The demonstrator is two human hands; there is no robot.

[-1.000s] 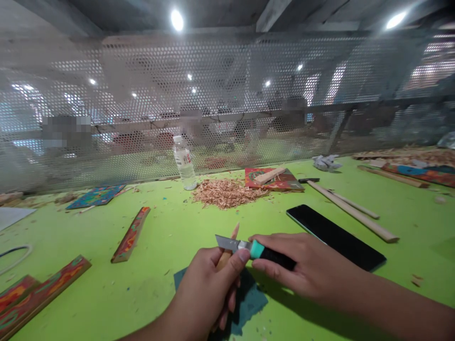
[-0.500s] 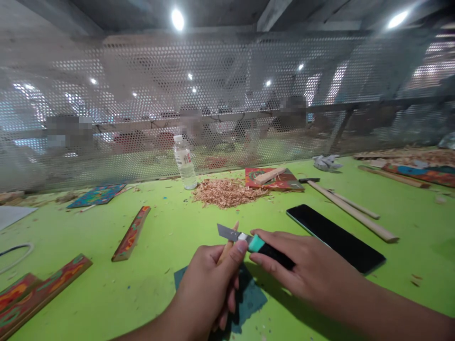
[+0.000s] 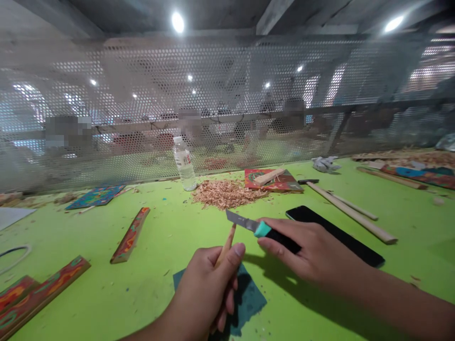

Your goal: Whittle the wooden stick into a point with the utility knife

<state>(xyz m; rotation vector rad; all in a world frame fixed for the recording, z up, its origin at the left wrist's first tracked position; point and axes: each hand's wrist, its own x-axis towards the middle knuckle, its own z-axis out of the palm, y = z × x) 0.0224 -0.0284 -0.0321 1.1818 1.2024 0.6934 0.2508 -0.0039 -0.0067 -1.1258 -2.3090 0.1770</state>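
My left hand (image 3: 209,284) is closed around a thin wooden stick (image 3: 227,245), whose pointed, whittled end sticks up past the thumb. My right hand (image 3: 302,248) grips a utility knife (image 3: 263,230) by its black and teal handle. The knife's blade (image 3: 240,219) points left, just above and beside the stick's tip; whether they touch I cannot tell. Under my left hand lies a dark green piece of sandpaper or cloth (image 3: 249,298), partly hidden. The stick's lower end is covered by my fingers.
A black phone (image 3: 337,237) lies beside my right hand, with a wooden-handled hammer (image 3: 351,210) past it. Wood shavings (image 3: 227,193), a water bottle (image 3: 184,166) and a painted board (image 3: 293,181) stand toward the mesh screen (image 3: 220,94). Painted strips (image 3: 131,235) lie to the left.
The knife has lifted off the stick, moving up and to the right with my right hand. My left thumb no longer meets the blade, and more of the stick's tip shows.
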